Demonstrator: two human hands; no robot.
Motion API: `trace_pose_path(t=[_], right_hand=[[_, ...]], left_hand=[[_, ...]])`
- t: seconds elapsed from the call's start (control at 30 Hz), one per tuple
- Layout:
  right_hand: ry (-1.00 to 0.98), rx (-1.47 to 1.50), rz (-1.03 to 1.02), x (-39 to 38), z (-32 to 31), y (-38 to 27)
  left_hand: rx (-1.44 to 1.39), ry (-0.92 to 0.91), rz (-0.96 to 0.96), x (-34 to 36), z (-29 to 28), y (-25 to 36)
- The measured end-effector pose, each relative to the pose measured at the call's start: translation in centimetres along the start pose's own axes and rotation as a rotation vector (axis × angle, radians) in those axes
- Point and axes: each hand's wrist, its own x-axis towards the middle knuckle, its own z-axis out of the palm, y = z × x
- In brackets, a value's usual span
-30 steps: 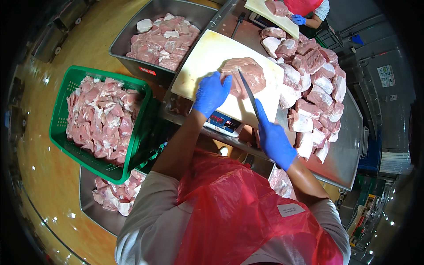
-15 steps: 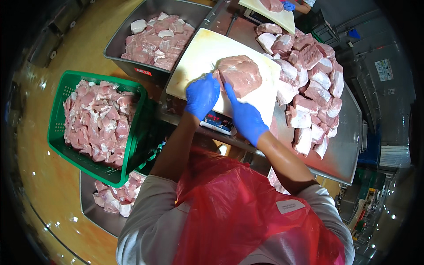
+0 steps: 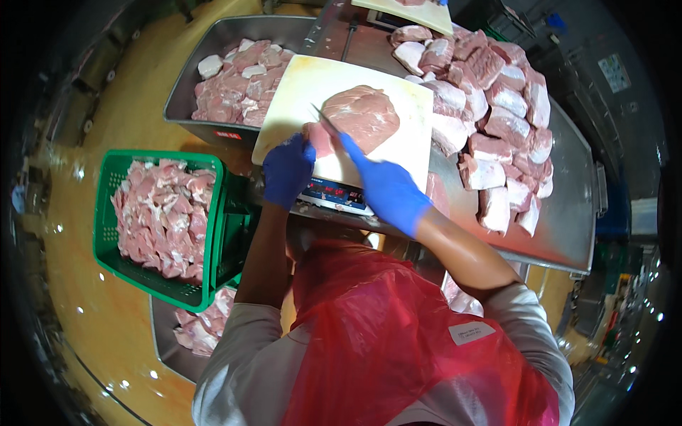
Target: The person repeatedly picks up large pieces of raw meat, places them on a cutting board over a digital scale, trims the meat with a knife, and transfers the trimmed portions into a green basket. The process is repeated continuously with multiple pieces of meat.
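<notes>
Work state, judged from how things lie: cutting in hand, unfinished. One meat piece [image 3: 366,117] lies centrally on the white cutting board [image 3: 280,89]. A narrower meat strip [image 3: 321,139] lies at its 8 o'clock edge; whether it is fully parted or joined beneath cannot be told. Bulk of the piece remains whole. Larger backlog at 3 o'clock of the board: a heap of thick meat blocks [image 3: 508,126] on the steel table [image 3: 561,241], apparently unworked. Smaller cuts fill the green basket [image 3: 158,155] at 8 o'clock; flatter pieces fill the grey tub [image 3: 206,128] at 10 o'clock. These read as finished portions, though sorting is not certain.

Hands: left hand [image 3: 289,170], blue-gloved, at the strip's 8 o'clock side; thumb and fingers appear to pinch its edge, undersides hidden. Right hand [image 3: 389,188], blue-gloved, is closed round the knife [image 3: 328,123], index finger extended along it; remaining fingers curled, detail blurred. Blade points between 10 and 11 o'clock, crossing the seam between strip and main piece, tip past the meat over the board. Depth of cut not visible.

Appearance: piece rounded, pale pink-brown, moist; faint whitish streaks on top, small light patch near its 3 o'clock edge. Strip pinker, smoother.
</notes>
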Motion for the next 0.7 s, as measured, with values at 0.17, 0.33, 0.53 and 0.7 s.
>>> trace_pose_path(t=[0.17,0.33,0.53,0.7], right_hand=[[-0.022,-0.018,0.087,6.2,3.6,0.6],[-0.134,0.008,-0.005,-4.8,2.2,5.3],[-0.159,-0.005,0.051,-14.6,-0.6,11.2],[0.266,0.280,0.265,-15.2,0.6,14.4]], left_hand=[[0.065,-0.176,-0.327,0.5,-0.1,0.1],[0.110,0.180,-0.220,0.1,-1.0,-2.8],[-0.385,0.503,-0.632,-7.4,-14.0,-12.8],[0.762,0.023,-0.875,-12.0,-21.3,-16.9]])
